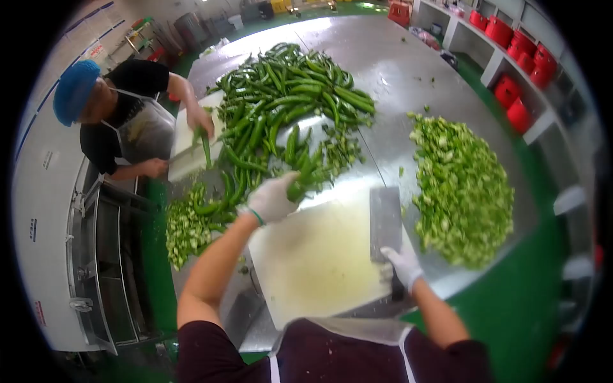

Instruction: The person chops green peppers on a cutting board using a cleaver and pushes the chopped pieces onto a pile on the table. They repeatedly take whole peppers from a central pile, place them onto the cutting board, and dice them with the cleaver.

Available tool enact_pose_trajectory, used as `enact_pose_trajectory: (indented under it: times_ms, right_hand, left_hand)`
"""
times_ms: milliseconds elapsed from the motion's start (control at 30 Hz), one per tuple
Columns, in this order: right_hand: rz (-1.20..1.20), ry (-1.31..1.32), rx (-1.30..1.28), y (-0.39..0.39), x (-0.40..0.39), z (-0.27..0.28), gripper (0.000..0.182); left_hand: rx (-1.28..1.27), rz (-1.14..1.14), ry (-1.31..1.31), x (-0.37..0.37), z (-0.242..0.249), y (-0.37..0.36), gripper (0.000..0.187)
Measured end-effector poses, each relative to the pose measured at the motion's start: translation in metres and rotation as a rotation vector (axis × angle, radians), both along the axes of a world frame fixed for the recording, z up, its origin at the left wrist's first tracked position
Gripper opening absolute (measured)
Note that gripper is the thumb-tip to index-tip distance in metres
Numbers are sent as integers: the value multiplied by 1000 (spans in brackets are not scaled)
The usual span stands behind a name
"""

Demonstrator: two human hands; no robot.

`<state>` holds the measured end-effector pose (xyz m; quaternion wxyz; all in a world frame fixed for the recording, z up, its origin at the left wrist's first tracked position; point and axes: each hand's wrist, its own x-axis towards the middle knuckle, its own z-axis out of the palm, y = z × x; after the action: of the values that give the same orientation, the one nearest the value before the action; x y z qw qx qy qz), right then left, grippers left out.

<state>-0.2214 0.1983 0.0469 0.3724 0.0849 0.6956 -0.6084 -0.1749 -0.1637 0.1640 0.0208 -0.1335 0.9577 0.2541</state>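
Observation:
My left hand [273, 199], in a white glove, is closed around several long green peppers [308, 171] just past the far edge of the white cutting board [306, 268]. At the board's right side, my right hand [403, 265], also gloved, grips a cleaver [385, 217]; its wide blade points away from me over the board's right edge. The board is bare apart from wet, yellowish stains. Beyond my left hand spreads a large heap of whole green peppers [281, 96], with cut-off stem ends [341, 148] beside it.
Chopped green peppers [463, 191] lie in a big pile on the steel table [396, 83] to the right. A smaller chopped pile [185, 226] is at left. A co-worker [128, 115] in a blue hair cover cuts a pepper at another board [185, 156]. Red containers [520, 48] fill right-hand shelves.

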Motion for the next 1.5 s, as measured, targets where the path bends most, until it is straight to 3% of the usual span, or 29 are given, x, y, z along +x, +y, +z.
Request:
enact_pose_trajectory:
  times_ms: [133, 233, 367, 400, 500, 600, 633, 700, 800, 900, 1067, 1167, 1300, 1400, 1500]
  right_hand:
    - [32, 28, 0, 1, -4, -3, 44]
    - [25, 1, -4, 2, -3, 2, 40]
    - [45, -61, -91, 4, -2, 1, 36]
    - [59, -62, -115, 6, -4, -5, 37]
    - [38, -102, -122, 8, -5, -20, 37]
    - [60, -93, -142, 9, -6, -21, 39]
    - [60, -89, -143, 8, -6, -19, 39]
    - [74, -48, -122, 9, -4, -6, 38]
    - [75, -44, -108, 11, 0, 2, 36]
    - [81, -69, -134, 11, 0, 3, 36]
    - [63, -80, -130, 12, 1, 2, 35]
    - [83, -118, -162, 12, -2, -4, 34]
    - [84, -69, -137, 12, 0, 1, 31]
    - [99, -74, -157, 12, -3, -6, 31]
    - [110, -72, -126, 12, -5, -21, 35]
  left_hand:
    - [-329, -332, 56, 56, -103, 85, 45]
    - [-549, -471, 332, 83, -106, 119, 40]
    - [-607, -344, 289, 123, -79, 124, 54]
    - [-577, -273, 309, 132, -81, 118, 50]
    - [-15, 409, 148, 153, -82, 126, 49]
    - [480, 905, -132, 136, -66, 138, 54]
    - [537, 907, -104, 131, -67, 148, 69]
    - [352, 953, -101, 119, -107, 147, 84]
    - [131, 994, -66, 91, -133, 159, 89]
    - [-125, 821, -152, 72, -134, 178, 97]
    - [-100, 704, -171, 60, -130, 157, 117]
    - [-104, 629, -330, 57, -108, 151, 119]
    - [-84, 645, -360, 64, -98, 150, 109]
    - [-100, 560, -321, 94, -108, 121, 82]
    - [-64, 626, -216, 127, -91, 118, 51]
